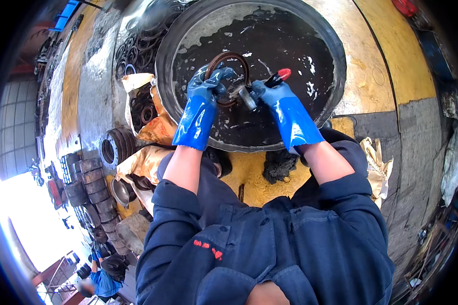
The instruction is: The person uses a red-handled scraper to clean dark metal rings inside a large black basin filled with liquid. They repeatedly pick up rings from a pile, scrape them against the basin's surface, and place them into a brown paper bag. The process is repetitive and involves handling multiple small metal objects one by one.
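Note:
Both my hands wear blue rubber gloves over a wide round basin [336, 66] of dark liquid. My left hand [204, 87] is closed round a reddish-brown ring [245, 63], holding it tilted above the liquid. In my right hand [276, 94] is a brush [247, 98] with a metal band and a black handle ending in red. The brush's head points at the ring's lower inner side; its bristles are blurred, and I cannot tell whether they touch the ring.
Many dark rings [132, 51] lie left of the basin. Nearer are opened sacks [160, 127] with rings inside and a row of larger rings [116, 147]. Stacked dark cylinders [91, 178] stand further left. A crumpled sack [379, 170] lies right. Another person [104, 279] is at lower left.

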Motion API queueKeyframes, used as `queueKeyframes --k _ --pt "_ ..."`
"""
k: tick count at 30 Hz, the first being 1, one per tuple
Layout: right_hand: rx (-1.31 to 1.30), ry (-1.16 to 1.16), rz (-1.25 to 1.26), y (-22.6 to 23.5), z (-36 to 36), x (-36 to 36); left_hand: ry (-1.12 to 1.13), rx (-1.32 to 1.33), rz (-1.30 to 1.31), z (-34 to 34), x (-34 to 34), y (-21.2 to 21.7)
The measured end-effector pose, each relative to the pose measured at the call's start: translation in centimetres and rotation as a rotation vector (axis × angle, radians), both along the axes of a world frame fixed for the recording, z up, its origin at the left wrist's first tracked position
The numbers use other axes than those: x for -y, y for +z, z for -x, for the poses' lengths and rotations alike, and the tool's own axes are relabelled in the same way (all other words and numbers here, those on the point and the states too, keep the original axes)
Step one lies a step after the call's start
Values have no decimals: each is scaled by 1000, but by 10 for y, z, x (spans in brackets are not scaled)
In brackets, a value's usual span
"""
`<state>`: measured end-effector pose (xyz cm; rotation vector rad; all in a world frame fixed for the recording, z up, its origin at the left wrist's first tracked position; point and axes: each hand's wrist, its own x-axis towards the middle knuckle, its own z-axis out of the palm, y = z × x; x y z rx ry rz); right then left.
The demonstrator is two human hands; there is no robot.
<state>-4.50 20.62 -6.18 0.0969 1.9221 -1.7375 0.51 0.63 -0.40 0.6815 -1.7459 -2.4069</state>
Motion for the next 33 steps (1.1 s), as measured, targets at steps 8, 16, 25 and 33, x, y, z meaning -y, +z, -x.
queueKeyframes --k 8,16,25,33 --pt "-92 98 -298 33 4 -13 39 17 43 -2 -2 -8" --pt "-831 55 -44 35 9 9 -199 -212 -62 -6 9 -16" --pt "-62 282 195 -51 23 -2 -203 -280 330 -25 -5 -9" --pt "98 323 228 -33 11 -11 -157 -236 130 -19 -6 0"
